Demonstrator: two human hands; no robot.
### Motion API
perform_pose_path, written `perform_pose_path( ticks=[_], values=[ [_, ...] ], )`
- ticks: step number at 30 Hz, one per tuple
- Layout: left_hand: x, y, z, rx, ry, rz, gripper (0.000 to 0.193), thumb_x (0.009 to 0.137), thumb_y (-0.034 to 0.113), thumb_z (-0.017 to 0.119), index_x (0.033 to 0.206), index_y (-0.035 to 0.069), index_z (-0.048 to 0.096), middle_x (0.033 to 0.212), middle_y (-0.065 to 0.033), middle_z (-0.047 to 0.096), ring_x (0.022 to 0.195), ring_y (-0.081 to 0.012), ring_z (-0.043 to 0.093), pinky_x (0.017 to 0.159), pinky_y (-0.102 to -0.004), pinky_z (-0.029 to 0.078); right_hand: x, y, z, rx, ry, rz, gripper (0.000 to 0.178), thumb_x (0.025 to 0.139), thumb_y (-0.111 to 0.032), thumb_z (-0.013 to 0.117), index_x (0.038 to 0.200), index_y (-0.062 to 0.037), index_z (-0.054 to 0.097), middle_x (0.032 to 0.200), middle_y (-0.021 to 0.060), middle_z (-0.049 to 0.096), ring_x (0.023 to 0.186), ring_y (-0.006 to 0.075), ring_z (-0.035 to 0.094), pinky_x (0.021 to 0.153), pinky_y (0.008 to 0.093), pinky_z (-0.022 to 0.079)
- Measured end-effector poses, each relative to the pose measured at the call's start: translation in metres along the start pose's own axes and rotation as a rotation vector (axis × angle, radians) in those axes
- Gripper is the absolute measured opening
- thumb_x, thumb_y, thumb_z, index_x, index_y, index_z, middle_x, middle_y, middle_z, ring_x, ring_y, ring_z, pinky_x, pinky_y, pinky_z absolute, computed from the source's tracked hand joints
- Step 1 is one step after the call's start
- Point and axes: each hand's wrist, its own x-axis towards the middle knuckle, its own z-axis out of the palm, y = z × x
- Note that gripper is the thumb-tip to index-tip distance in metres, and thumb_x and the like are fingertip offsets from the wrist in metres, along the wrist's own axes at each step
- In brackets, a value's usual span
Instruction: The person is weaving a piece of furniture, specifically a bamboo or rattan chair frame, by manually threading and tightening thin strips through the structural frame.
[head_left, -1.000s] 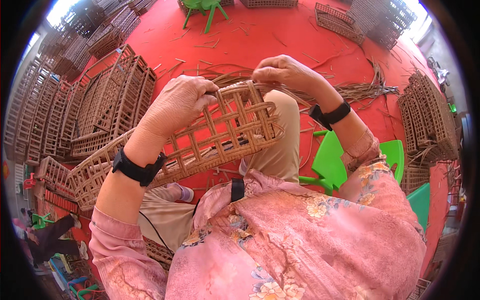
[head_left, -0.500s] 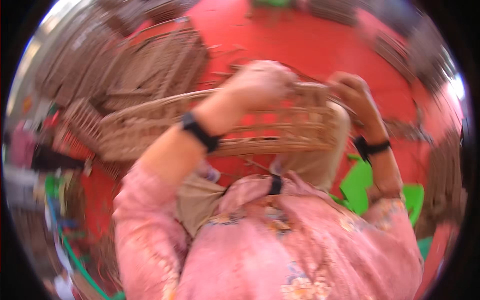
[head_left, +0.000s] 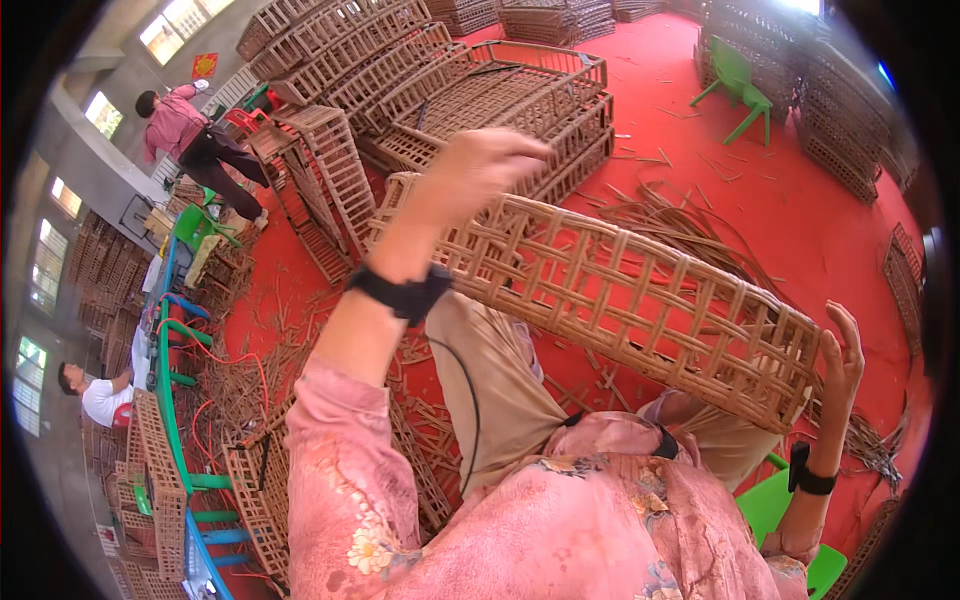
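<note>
A long woven rattan basket lies tilted across my lap, its openwork side facing me and its right end lower. Above its left part is my left hand, blurred by motion, fingers stretched to the right with nothing seen in them. My right hand is beside the basket's right end, fingers raised and apart; whether its palm touches the rim I cannot tell. Loose rattan strips lie on the floor just beyond the basket.
Stacked woven trays stand ahead to the left, with more stacks at the far right. Green chairs stand ahead and behind my right arm. Cut scraps litter the red floor. At left are a green-framed table and two people.
The view has swung left. The basket has tilted, right end down. My hands, close together at its upper rim before, are now far apart, the right one at its end.
</note>
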Motion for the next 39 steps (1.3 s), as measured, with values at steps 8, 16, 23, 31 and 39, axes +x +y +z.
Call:
perform_pose_path(
  ticks=[8, 16, 23, 31, 39],
  values=[
    [-0.096, -0.137, -0.095, 0.168, 0.228, -0.387, 0.025, 0.096, 0.018, 0.064, 0.116, 0.005, 0.072, 0.108, -0.0087, 0.072, 0.104, -0.0194, 0.066, 0.093, -0.0319, 0.049, -0.007, -0.019, 0.038, -0.006, -0.099, 0.158, 0.039, 0.096, -0.02, 0.059, 0.128, 0.0024, 0.057, 0.12, 0.0078, 0.058, 0.111, 0.0173, 0.055, 0.101, 0.0313, 0.04],
    [-0.079, -0.169, -0.094, -0.011, -0.016, -0.408, 0.031, 0.094, 0.028, 0.069, 0.112, 0.003, 0.072, 0.11, -0.0091, 0.068, 0.104, -0.0198, 0.064, 0.093, -0.0325, 0.048, -0.015, -0.006, 0.025, -0.043, -0.057, 0.209, 0.044, 0.096, -0.023, 0.057, 0.133, 0.0015, 0.055, 0.124, 0.0088, 0.058, 0.114, 0.0182, 0.055, 0.104, 0.0325, 0.04],
    [-0.063, -0.153, -0.102, 0.226, 0.004, -0.317, 0.017, 0.085, 0.016, 0.077, 0.086, 0.001, 0.069, 0.085, -0.0015, 0.062, 0.079, -0.0108, 0.058, 0.072, -0.0272, 0.048, -0.013, -0.003, 0.014, -0.011, -0.072, 0.237, 0.042, 0.097, -0.022, 0.061, 0.132, 0.0003, 0.055, 0.121, 0.0066, 0.06, 0.112, 0.0156, 0.056, 0.102, 0.0303, 0.041],
    [-0.071, -0.181, -0.084, -0.067, 0.266, -0.438, 0.013, 0.087, 0.016, 0.076, 0.087, 0.003, 0.073, 0.079, 0.0015, 0.07, 0.078, -0.0068, 0.061, 0.074, -0.0244, 0.048, -0.013, 0.001, 0.009, -0.027, -0.087, 0.243, 0.042, 0.097, -0.017, 0.06, 0.135, 0.0004, 0.054, 0.124, 0.0078, 0.06, 0.114, 0.0164, 0.056, 0.103, 0.0303, 0.041],
    [-0.065, -0.182, -0.097, 0.538, 0.434, -0.095, 0.027, 0.091, 0.021, 0.072, 0.113, 0.007, 0.07, 0.122, -0.011, 0.063, 0.114, -0.0245, 0.061, 0.097, -0.0342, 0.047, 0.009, -0.008, 0.027, -0.103, 0.012, 0.189, 0.041, 0.1, -0.022, 0.054, 0.133, 0.0021, 0.059, 0.132, 0.0117, 0.061, 0.122, 0.0197, 0.056, 0.107, 0.0338, 0.04]
  ],
)
